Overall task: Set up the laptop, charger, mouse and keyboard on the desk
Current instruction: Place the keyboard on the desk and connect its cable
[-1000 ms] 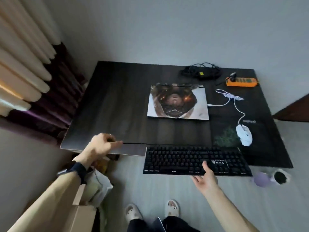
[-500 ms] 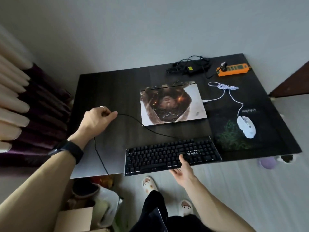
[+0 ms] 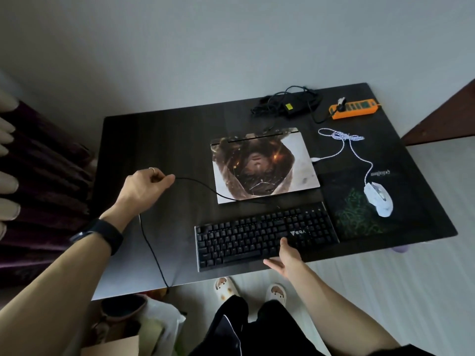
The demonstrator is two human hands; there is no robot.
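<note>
A black keyboard [image 3: 264, 236] lies at the front edge of the dark desk [image 3: 164, 140]. My right hand [image 3: 286, 256] holds its front edge, thumb on the keys and fingers underneath. My left hand [image 3: 145, 187] pinches the keyboard's black cable [image 3: 205, 187] over the left part of the desk; the cable's other part hangs over the front edge. Behind the keyboard lies the shut laptop [image 3: 262, 164] with a picture on its lid. A white mouse [image 3: 378, 202] sits on a dark mouse pad [image 3: 359, 204], its white cable running to the laptop's right side. The black charger [image 3: 290, 105] lies coiled at the back.
An orange power strip [image 3: 353, 108] sits at the desk's back right corner. A cardboard box [image 3: 113, 345] and bags stand on the floor under the desk's front left. Curtains [image 3: 28, 176] hang at the left. My slippered feet [image 3: 250, 291] stand just in front of the desk.
The keyboard has moved from over the floor onto the desk's front edge. My left hand carried the cable up from the desk's front left edge over the desk top.
</note>
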